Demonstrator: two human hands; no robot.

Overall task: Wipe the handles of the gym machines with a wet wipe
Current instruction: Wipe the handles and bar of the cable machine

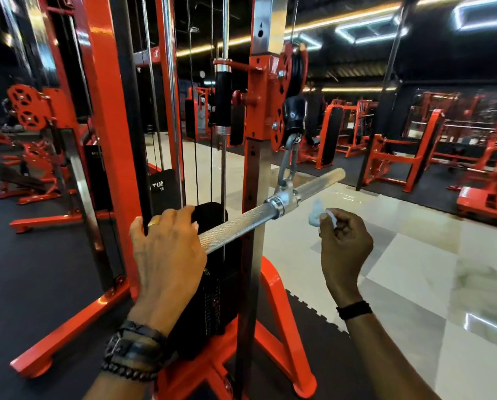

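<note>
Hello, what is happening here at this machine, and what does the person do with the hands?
A person is cleaning a cable machine in a gym. The left hand grips the near end of the straight metal bar that hangs from the pulley by a carabiner. The right hand pinches a small crumpled wet wipe just beside the bar, not touching it at this moment.

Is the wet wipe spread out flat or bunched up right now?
Bunched up. The wet wipe shows as a small crumpled wad pinched in the right hand, just off the bar that the left hand grips.
</note>
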